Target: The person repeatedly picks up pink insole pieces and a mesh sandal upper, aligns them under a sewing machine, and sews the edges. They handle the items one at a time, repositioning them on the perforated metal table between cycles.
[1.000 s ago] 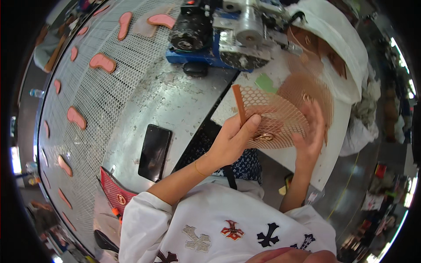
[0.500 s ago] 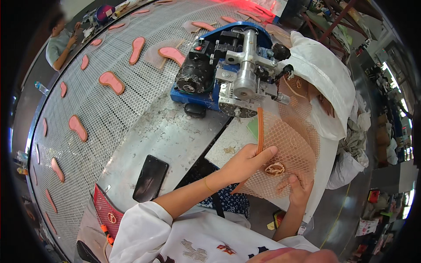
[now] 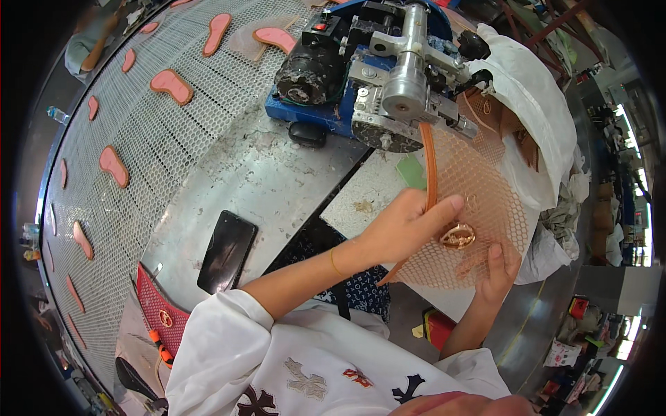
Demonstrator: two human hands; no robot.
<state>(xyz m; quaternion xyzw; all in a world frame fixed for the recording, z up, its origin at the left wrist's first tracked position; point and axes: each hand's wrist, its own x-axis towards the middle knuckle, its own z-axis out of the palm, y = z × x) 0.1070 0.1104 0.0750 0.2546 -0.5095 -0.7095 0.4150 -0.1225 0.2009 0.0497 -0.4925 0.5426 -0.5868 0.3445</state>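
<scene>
A tan honeycomb mesh piece (image 3: pixel 490 175) with a brown-orange edge strip (image 3: pixel 431 166) and an oval gold ornament (image 3: pixel 458 236) is stretched between my hands. My left hand (image 3: pixel 408 223) pinches it at the strip, thumb on top and the other fingers hidden beneath. Lower down, my right hand (image 3: pixel 498 274) grips the mesh from its near edge, with some fingers showing through from underneath. The strip's far end meets the head of a blue-based machine (image 3: pixel 374 80) with a black motor and a metal cylinder. What happens at that contact is hidden.
A black phone (image 3: pixel 227 251) and a small black case (image 3: pixel 307 134) lie on the metal table (image 3: pixel 208 184). Pink shoe-sole pieces (image 3: pixel 171 87) rest on a wide mesh conveyor (image 3: pixel 139 132) at left. A white sack (image 3: pixel 531 104) with brown mesh pieces stands right of the machine. Another person (image 3: pixel 87 45) sits far left.
The whole view has shifted, so machine and table sit higher in the picture. Both hands keep their hold on the mesh piece, whose strip still reaches the machine head.
</scene>
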